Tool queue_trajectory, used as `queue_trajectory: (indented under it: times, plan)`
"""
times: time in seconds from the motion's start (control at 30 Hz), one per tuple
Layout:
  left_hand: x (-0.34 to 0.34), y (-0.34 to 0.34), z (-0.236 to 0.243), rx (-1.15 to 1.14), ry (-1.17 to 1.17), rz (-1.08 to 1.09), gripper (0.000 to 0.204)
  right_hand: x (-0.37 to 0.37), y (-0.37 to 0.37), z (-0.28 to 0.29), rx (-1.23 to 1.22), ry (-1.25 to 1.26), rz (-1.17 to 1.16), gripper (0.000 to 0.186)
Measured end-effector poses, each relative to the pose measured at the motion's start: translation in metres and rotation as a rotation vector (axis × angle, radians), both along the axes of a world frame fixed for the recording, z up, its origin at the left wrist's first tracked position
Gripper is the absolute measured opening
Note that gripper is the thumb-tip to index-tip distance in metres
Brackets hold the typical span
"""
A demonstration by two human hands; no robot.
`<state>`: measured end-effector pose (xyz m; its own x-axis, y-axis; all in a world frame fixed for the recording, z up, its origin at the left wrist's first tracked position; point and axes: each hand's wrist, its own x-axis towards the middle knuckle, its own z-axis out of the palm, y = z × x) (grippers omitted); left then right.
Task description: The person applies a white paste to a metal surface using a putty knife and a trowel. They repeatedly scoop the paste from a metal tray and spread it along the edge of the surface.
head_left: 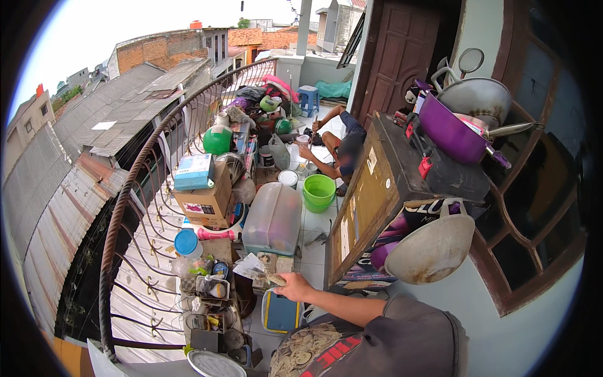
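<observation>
My right hand (294,288) reaches leftward from the grey short sleeve. It is closed around the handle of a putty knife (250,267), whose wide, pale blade points away to the left. Just beneath the hand, on the tiled floor, lies a blue-and-yellow flat case or box (281,312). Beyond the blade stands a large translucent plastic storage box (272,217). Left of the blade is a cluttered shelf of small containers and odds and ends (213,286). My left hand is out of view.
A co-worker (348,144) sits on the floor ahead, holding a stick, near a green bucket (319,191) and a white paint pail (288,178). At right stands a wooden cabinet (361,207) with a purple pan (449,129) and hanging wok (433,248). A metal railing (135,176) curves along the left.
</observation>
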<state>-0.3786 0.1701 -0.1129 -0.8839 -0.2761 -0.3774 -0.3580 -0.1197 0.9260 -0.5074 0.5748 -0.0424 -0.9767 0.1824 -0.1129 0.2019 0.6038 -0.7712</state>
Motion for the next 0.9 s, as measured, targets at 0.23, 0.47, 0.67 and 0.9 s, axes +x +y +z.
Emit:
queue_trajectory:
  times: [0.23,0.47,0.67,0.9]
  plan:
    - [-0.074,0.077,0.027,0.120,0.139,0.110,0.031,-0.065,0.014,0.008,-0.038,0.154,0.284,0.055]
    - [-0.141,0.208,0.071,0.258,0.194,0.093,0.033,-0.093,0.027,0.017,0.095,0.024,0.649,0.057]
    - [-0.151,0.202,0.064,0.350,0.134,0.016,0.033,-0.090,0.027,0.019,-0.052,0.198,0.369,0.058]
    - [-0.160,0.139,0.008,0.460,0.129,-0.084,0.035,-0.039,-0.004,-0.007,0.105,-0.113,0.251,0.055]
